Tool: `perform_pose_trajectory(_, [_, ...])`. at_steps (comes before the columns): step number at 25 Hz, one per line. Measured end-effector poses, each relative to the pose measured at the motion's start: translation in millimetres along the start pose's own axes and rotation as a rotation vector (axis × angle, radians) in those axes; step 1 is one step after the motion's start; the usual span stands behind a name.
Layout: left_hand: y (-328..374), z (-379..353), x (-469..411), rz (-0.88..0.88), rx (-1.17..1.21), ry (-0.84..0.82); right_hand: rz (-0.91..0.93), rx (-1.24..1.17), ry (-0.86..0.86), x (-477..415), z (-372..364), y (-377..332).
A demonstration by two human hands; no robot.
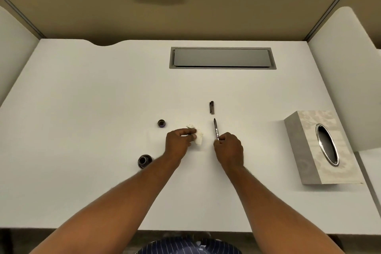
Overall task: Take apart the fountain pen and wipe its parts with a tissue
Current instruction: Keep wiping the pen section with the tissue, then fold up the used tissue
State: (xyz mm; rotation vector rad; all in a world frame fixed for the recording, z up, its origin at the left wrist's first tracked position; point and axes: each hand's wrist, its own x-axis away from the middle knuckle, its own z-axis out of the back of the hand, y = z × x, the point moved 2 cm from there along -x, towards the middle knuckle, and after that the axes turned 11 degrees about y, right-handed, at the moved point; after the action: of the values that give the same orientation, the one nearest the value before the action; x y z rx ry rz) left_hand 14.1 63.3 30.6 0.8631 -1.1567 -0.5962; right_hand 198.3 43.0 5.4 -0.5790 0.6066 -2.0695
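My right hand [228, 148] grips the lower end of the uncapped fountain pen [215, 129], whose dark tip points away from me over the white desk. The pen's dark cap [212, 107] lies by itself a little beyond the tip. To the left, my left hand [178, 143] pinches a crumpled white tissue [198, 135] against the desk. The two hands are a short gap apart.
An open ink bottle [144, 161] stands left of my left forearm, and its round lid [161, 123] lies farther back. A grey tissue box [321, 146] sits at the right. A grey cable hatch [222, 57] is set into the desk [82, 99] at the back.
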Motion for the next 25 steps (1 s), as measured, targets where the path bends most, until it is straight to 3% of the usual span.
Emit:
perform_pose_trajectory(13, [13.4,-3.5,3.9,-0.017,0.003,-0.012,-0.014,-0.090,0.008,-1.9,4.4,-0.9])
perform_pose_trajectory(17, [26.6,-4.3,10.7,-0.040,0.029,-0.016,0.146,-0.238,0.060,1.5,17.3,-15.6])
perform_pose_trajectory(21, [40.7,0.8,24.1,-0.087,0.081,-0.001,0.386,-0.471,-0.111,12.3,31.7,-41.8])
perform_pose_trajectory(25, [48.7,7.2,39.6,-0.122,0.120,0.032,0.573,-0.412,-0.210,24.2,36.8,-62.2])
